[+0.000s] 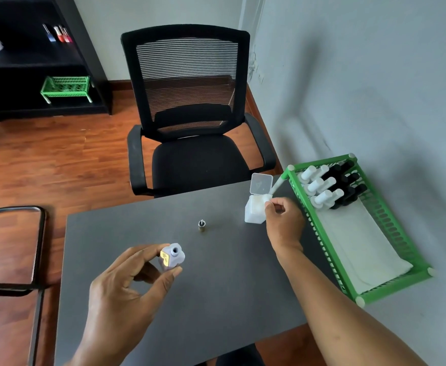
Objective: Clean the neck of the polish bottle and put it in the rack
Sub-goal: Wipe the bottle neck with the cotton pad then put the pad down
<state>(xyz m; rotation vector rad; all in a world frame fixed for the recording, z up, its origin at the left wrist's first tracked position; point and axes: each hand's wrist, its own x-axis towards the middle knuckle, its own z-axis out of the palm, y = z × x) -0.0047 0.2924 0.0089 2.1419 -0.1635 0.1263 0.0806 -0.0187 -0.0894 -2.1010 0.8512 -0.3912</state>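
Two hands worked: left hand [126, 283] pinched the uncapped polish bottle [172, 257] mid-tabletop; right hand [282, 220] fingers closed on a cotton pad [268, 198] at the white box [256, 212], near the rack [390, 225].

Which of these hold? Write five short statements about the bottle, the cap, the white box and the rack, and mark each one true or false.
1. The left hand holds the polish bottle with its neck uncapped. True.
2. The cap stands on the table, apart from both hands. True.
3. The white box has its lid shut. False: the lid is flipped up and the right hand pinches at the white contents at its top.
4. The green rack is empty. False: white-capped and black-capped bottles fill its far end, on a white liner.
5. The rack sits to the left of the person. False: it is at the right, by the wall.
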